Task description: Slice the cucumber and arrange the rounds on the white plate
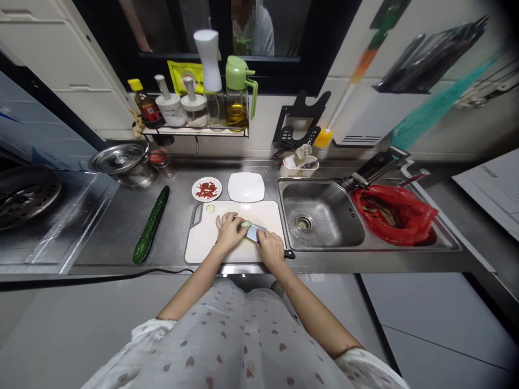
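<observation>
On the white cutting board [200,246], my right hand [271,249] is wrapped round a kitchen knife [254,232], whose black handle end sticks out beyond the palm. The blade points left, toward my left hand [230,232]. A pale green cucumber slice [246,223] is at the thumb and fingertips of that left hand, against the blade. Another cucumber slice [210,208] lies flat near the board's upper left corner. Left of the board, a whole dark green cucumber [151,227] rests on the steel counter.
Behind the board stand a plate of chopped red bits [206,189] and a white plate [246,187]. To the right are the sink [324,213] and a red plastic bag [405,229]. A lidded steel pot [130,170] and a spice jar [162,163] stand back left, beside a bottle shelf [198,131].
</observation>
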A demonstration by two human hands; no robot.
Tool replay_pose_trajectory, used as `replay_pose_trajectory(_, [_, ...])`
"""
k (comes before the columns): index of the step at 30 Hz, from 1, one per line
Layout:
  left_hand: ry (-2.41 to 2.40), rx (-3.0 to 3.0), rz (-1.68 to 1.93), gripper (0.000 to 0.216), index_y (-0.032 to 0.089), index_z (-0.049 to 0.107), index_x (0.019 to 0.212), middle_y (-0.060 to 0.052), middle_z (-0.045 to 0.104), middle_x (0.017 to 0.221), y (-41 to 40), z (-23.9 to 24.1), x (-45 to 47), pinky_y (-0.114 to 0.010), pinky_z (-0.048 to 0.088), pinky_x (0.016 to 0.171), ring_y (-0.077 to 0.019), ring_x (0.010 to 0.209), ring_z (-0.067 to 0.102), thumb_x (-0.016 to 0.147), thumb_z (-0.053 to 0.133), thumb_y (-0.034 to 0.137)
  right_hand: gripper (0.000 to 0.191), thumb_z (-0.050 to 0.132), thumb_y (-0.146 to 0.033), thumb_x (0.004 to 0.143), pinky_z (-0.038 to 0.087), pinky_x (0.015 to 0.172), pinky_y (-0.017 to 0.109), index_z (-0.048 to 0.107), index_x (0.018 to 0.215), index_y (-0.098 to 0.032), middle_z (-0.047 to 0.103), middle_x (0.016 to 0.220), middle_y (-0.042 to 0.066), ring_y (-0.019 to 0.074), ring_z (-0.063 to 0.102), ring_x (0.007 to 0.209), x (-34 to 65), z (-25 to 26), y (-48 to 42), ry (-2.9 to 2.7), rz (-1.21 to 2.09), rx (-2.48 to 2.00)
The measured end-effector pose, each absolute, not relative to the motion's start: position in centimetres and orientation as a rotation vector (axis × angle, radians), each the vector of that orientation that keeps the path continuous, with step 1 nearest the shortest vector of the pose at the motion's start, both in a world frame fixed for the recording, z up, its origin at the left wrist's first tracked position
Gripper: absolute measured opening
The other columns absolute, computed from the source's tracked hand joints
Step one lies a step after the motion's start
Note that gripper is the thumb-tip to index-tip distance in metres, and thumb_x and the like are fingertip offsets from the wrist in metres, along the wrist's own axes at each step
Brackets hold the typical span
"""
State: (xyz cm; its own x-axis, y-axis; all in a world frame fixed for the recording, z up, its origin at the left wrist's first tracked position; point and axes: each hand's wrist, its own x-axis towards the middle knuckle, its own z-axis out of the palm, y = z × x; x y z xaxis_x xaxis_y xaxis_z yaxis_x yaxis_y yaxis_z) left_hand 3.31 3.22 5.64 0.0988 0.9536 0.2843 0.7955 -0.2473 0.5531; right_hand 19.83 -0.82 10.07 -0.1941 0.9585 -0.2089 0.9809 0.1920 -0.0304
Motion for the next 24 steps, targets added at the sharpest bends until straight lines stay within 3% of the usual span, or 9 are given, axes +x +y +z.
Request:
replay_pose_trajectory(5, [1.779, 2.032, 0.922, 0.023, 0.023, 0.066, 0.083, -0.008, 0.062, 0.103, 3.9, 6.3, 3.8, -0.056, 0.024, 0.104, -0.0258, 0.105, 0.052, 0.089, 0.051, 0.039, 0.035, 0.050, -0.029, 0.091, 0.034, 0.085, 0.033, 0.049, 0.125, -0.018, 0.062, 0.107, 0.013, 0.0243, 0.053, 0.101, 19.8, 10.0, -0.6, 2.300, -0.259, 1.902])
replay_pose_trajectory(9, [1.940, 1.708, 1.058, 0.026, 0.021, 0.065, 0.084, -0.007, 0.065, 0.090, 4.8, 6.2, 3.0, -0.037, 0.041, 0.087, -0.0208, 0.089, 0.058, 0.091, 0.047, 0.039, 0.038, 0.056, -0.030, 0.088, 0.035, 0.084, 0.032, 0.051, 0.124, -0.018, 0.063, 0.106, 0.012, 0.0237, 0.054, 0.100, 20.1, 9.9, -0.4, 2.265, -0.264, 1.950])
replay_pose_trajectory(13, [2.081, 1.244, 1.123, 0.025, 0.019, 0.065, 0.085, -0.003, 0.067, 0.079, 6.2, 4.8, 0.5, -0.027, 0.044, 0.072, -0.0158, 0.072, 0.060, 0.087, 0.049, 0.038, 0.033, 0.056, -0.029, 0.087, 0.036, 0.081, 0.030, 0.054, 0.119, -0.019, 0.064, 0.103, 0.010, 0.0223, 0.056, 0.097, 20.8, 9.8, -0.1, 2.227, -0.257, 2.029])
replay_pose_trajectory(19, [2.262, 0.929, 1.016, 0.021, 0.017, 0.067, 0.088, -0.002, 0.068, 0.076, 8.0, 3.3, -2.7, -0.027, 0.046, 0.074, -0.0162, 0.070, 0.062, 0.075, 0.060, 0.030, 0.030, 0.055, -0.029, 0.087, 0.036, 0.082, 0.029, 0.056, 0.115, -0.020, 0.065, 0.104, 0.009, 0.0210, 0.057, 0.097, 21.6, 9.3, 0.4, 2.189, -0.284, 2.091])
replay_pose_trajectory(24, [2.383, 0.947, 0.877, 0.019, 0.021, 0.067, 0.091, -0.004, 0.071, 0.085, 8.7, 3.6, -3.1, -0.036, 0.044, 0.086, -0.0215, 0.085, 0.064, 0.073, 0.061, 0.026, 0.032, 0.055, -0.029, 0.087, 0.037, 0.083, 0.029, 0.055, 0.118, -0.021, 0.065, 0.106, 0.009, 0.0206, 0.058, 0.098, 21.5, 9.1, 0.5, 2.183, -0.323, 2.121])
